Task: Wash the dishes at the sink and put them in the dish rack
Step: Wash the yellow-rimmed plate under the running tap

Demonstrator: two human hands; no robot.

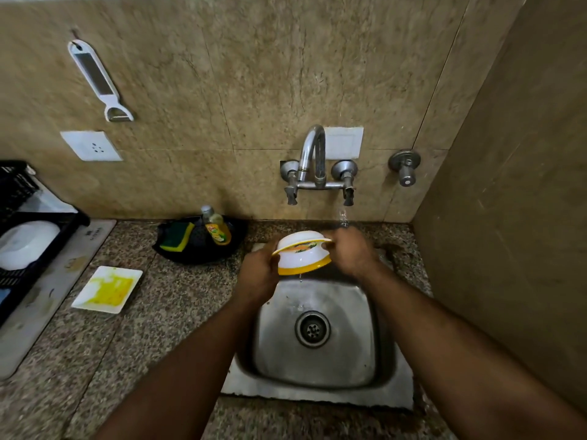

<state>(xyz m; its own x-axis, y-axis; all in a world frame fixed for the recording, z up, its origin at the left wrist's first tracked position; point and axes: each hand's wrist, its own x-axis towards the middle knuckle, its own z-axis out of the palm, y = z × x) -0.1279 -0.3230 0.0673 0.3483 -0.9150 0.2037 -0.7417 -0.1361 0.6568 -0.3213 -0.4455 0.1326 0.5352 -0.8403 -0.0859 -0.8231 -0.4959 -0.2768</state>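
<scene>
Starting at your far left, the black dish rack [30, 217] already holds a white dish [27, 244], so it is the destination for whatever you finish. Beside it on the speckled granite tabletop [152, 328] lies a square plate [107, 289] smeared yellow, apparently waiting its turn. Behind it, a dark tray [203, 246] keeps the sponge [178, 237] and dish-soap bottle [216, 228] within reach. Over the steel sink [317, 350] you hold the white-and-yellow bowl [301, 257] tipped on its side, your left hand [259, 273] gripping its rim, your right hand [349, 252] curled on the opposite edge. The tilt probably lets water run off; drops fall from it. A thin stream falls from the wall tap [313, 160]. Beige stone walls enclose the corner, a peeler [98, 79] hanging at upper left.
</scene>
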